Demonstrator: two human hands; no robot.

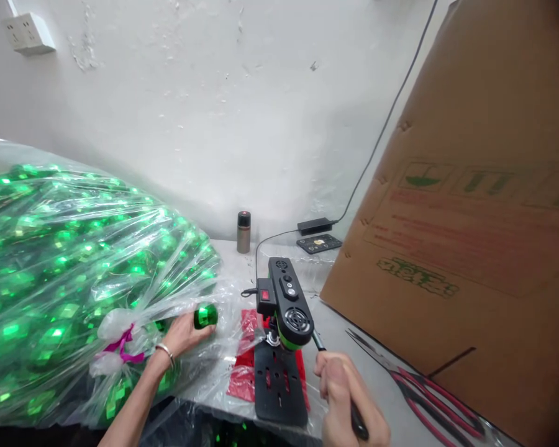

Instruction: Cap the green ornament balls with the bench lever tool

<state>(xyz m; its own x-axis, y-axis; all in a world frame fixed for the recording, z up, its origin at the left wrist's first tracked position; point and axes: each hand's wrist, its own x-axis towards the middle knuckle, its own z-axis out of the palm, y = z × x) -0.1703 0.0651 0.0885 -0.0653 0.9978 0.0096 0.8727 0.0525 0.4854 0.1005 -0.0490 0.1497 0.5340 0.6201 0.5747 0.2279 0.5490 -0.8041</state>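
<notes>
My left hand (186, 334), wearing a bracelet at the wrist, is closed around a shiny green faceted ball (207, 315). Clear plastic bags (121, 223) packed with many similar green balls lie beside and behind that wrist, one tied with a purple ribbon (121, 346). To its right stands a small black bench machine (292, 304) with round vents, a red switch and a slotted black base plate (279, 385). Fingers of my right hand (351, 397) wrap around the machine's black-ended lever (358, 419). Red plastic sheeting (243, 366) lies under the base plate.
Large red-and-black-handled scissors (428, 391) lie at the right, against a tall cardboard box (466, 217). At the back are a small bottle (243, 233), a black power adapter (315, 226) with its cable, and a phone (319, 243). A white wall rises behind.
</notes>
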